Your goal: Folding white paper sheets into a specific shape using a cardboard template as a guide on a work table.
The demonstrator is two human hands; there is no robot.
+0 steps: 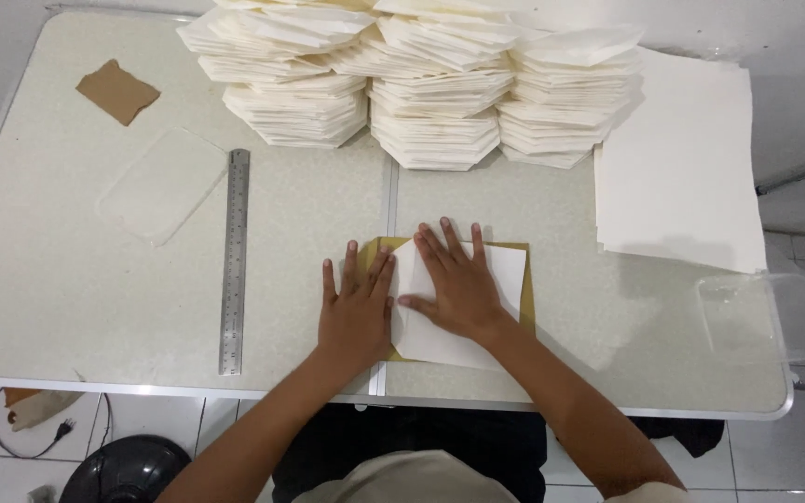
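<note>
A pale speckled folding table (76, 279) with a metal centre seam fills most of the frame, with white floor tiles seen below its near edge. In the lower middle, a white folded sheet of paper (505, 270) is laid on a mustard-yellow cardboard template (526, 298), whose edges show around it. The left hand (356, 312) is pressed flat with fingers spread on the paper's left edge, over the template. The right hand (454, 284) is laid flat on the paper's middle, fingers spread and thumb pointing left. Across the upper middle, stacks of folded white paper (430, 102) are piled in three columns. At the right, a stack of flat white sheets (682, 158) is seen, and a clear plastic lid (761, 317) lies at the table's right end. A steel ruler (234, 261) lies upright left of centre, beside a clear plastic tray (160, 184), with a brown cardboard scrap (117, 90) at upper left.
</note>
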